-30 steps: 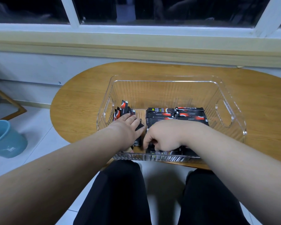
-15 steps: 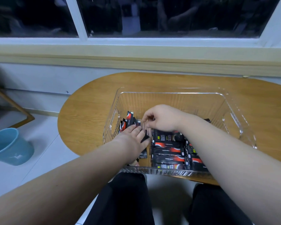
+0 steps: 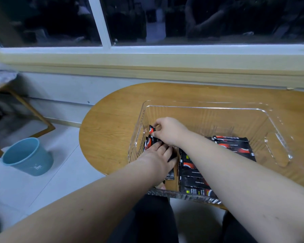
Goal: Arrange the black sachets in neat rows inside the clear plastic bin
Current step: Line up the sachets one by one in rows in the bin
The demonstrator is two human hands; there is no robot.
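A clear plastic bin [image 3: 207, 107] sits on a round-ended wooden table [image 3: 109, 130]. Black sachets with red and white marks lie in rows on its floor: one row [image 3: 191, 174] near the front, another [image 3: 235, 146] at the right rear. My right hand [image 3: 167, 130] reaches across to the bin's left wall and pinches the top of an upright sachet [image 3: 151, 130]. My left hand [image 3: 161, 156] lies with fingers straight on a loose bunch of sachets [image 3: 147, 143] at the left side, hiding most of them.
A blue bucket [image 3: 27, 156] stands on the tiled floor to the left, near a wooden frame leg [image 3: 33, 113]. A window sill [image 3: 147, 62] runs behind the table. My knees in black trousers [image 3: 147, 221] are below the table's front edge.
My right hand has gone from the front sachet row up and left to the sachets at the bin's left wall. My left hand stayed on the left bunch. The camera has shifted.
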